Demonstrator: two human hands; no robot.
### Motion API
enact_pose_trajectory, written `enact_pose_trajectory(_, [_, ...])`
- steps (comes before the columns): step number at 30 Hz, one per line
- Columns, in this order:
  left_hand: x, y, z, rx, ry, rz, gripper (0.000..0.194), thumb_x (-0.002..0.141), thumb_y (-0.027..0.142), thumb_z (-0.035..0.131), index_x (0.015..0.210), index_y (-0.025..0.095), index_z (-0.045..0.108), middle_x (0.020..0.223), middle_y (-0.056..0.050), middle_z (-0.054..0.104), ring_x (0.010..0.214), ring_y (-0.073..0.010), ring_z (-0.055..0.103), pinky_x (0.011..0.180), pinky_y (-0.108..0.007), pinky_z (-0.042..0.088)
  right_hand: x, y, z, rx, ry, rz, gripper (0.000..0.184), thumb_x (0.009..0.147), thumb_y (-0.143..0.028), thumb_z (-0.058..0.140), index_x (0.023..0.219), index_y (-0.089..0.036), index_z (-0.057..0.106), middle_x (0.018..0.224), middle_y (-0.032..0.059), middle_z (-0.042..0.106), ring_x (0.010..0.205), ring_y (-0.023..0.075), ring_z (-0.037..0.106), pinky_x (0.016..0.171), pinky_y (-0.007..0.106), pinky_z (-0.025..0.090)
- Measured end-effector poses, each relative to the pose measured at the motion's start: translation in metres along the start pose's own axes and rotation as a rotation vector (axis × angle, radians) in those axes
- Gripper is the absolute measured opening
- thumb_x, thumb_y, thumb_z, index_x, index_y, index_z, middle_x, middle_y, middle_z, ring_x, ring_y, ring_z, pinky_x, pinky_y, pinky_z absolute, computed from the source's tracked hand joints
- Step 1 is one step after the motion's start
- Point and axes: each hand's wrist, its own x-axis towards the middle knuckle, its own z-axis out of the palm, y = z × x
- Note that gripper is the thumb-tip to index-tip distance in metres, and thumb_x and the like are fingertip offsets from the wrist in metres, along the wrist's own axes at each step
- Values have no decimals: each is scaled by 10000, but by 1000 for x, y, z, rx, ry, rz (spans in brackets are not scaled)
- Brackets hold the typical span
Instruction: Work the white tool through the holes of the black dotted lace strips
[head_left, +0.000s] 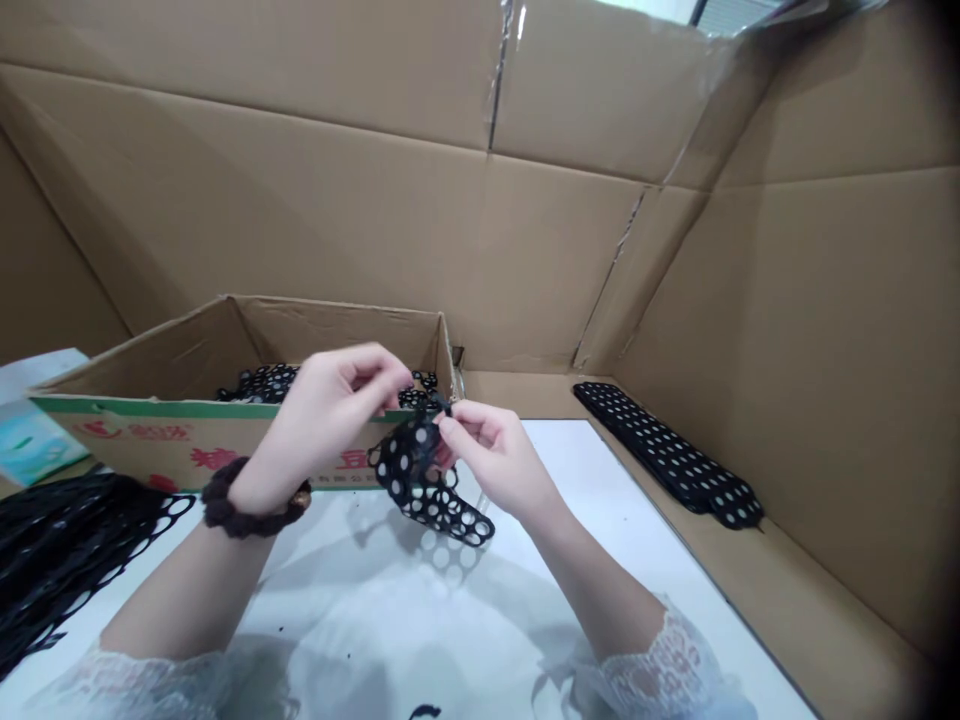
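My right hand [491, 455] pinches the top of a black piece with round holes [427, 480], thin and flexible, perhaps sheet or fabric. This piece hangs bunched and folded over the white tabletop, its lower end sticking out to the right. Just to the left, my left hand [330, 415] is raised in front of the open carton, thumb and fingers closed together. Whether anything thin is between those fingertips is too small to make out. A dark scrunchie [251, 500] circles my left wrist.
Several black perforated pieces lie inside the open cardboard carton [187, 440]. A heap of black perforated material [67, 540] is at the left. A stack of black dotted strips [667, 450] lies at the right against the cardboard wall [840, 380]. A black scrap [425, 711] sits on the white tabletop [405, 620].
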Motion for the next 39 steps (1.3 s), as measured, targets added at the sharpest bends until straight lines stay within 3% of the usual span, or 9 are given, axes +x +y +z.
enact_pose_trajectory(2, [6, -21, -2, 165, 334, -27, 313, 877, 374, 364, 926, 167, 594, 764, 0, 612, 709, -138, 576, 655, -275, 445, 1, 0, -2, 3, 54, 27, 238, 783, -317, 536, 603, -162, 537, 534, -26, 505, 505, 91, 512, 515, 232, 461])
enact_pose_trajectory(3, [10, -33, -3, 252, 396, -31, 336, 880, 374, 354, 1005, 159, 580, 843, -11, 614, 776, -156, 585, 710, -297, 448, 1, 0, -3, 10, 73, 37, 241, 781, -322, 538, 601, -162, 538, 531, -26, 512, 492, 88, 512, 502, 229, 457])
enact_pose_trajectory(7, [22, -59, 0, 545, 201, -14, 365, 856, 326, 388, 1099, 124, 570, 1162, -123, 547, 1040, -289, 525, 865, -407, 410, 3, 0, -5, 78, 69, 65, 237, 778, -362, 537, 666, -154, 564, 602, 2, 585, 531, 104, 566, 482, 228, 473])
enact_pose_trajectory(10, [15, -38, 6, 419, 133, 71, 370, 871, 355, 381, 1135, 152, 544, 1157, -114, 564, 1016, -252, 543, 867, -370, 414, 5, 2, -3, 100, 74, 78, 243, 780, -373, 535, 689, -149, 565, 625, 13, 601, 559, 110, 586, 476, 218, 477])
enact_pose_trajectory(14, [-4, 5, 13, 197, -301, 277, 322, 827, 450, 471, 998, 218, 614, 922, -20, 665, 817, -176, 600, 721, -265, 452, 7, 4, -3, 105, 84, 70, 249, 776, -387, 543, 686, -155, 551, 628, 2, 589, 554, 97, 571, 478, 209, 483])
enact_pose_trajectory(23, [-14, 16, 14, 247, -377, 393, 254, 896, 292, 380, 885, 229, 626, 838, 3, 661, 748, -145, 582, 669, -248, 405, 4, 8, 0, 23, 59, 71, 294, 749, -449, 566, 719, -159, 533, 626, 3, 577, 599, 113, 590, 459, 197, 468])
enact_pose_trajectory(30, [-14, 17, 12, 307, -239, 532, 268, 870, 328, 454, 711, 188, 618, 659, 5, 630, 629, -143, 532, 673, -291, 359, 2, 6, 2, 99, -18, 21, 267, 788, -440, 523, 722, -182, 496, 659, -23, 499, 588, 87, 511, 497, 207, 482])
enact_pose_trajectory(35, [-8, 16, 13, 105, -60, 285, 274, 841, 377, 488, 682, 194, 615, 683, 20, 646, 661, -132, 550, 720, -270, 386, 1, 3, 7, 137, 6, -23, 236, 796, -431, 517, 742, -203, 482, 694, -15, 485, 652, 112, 511, 566, 241, 478])
enact_pose_trajectory(39, [3, -6, 14, 215, 171, 97, 308, 881, 395, 387, 749, 199, 584, 638, 11, 600, 633, -139, 549, 677, -265, 410, 2, 1, 3, 89, 77, -17, 243, 795, -409, 522, 706, -190, 468, 689, -8, 502, 624, 100, 490, 540, 213, 447])
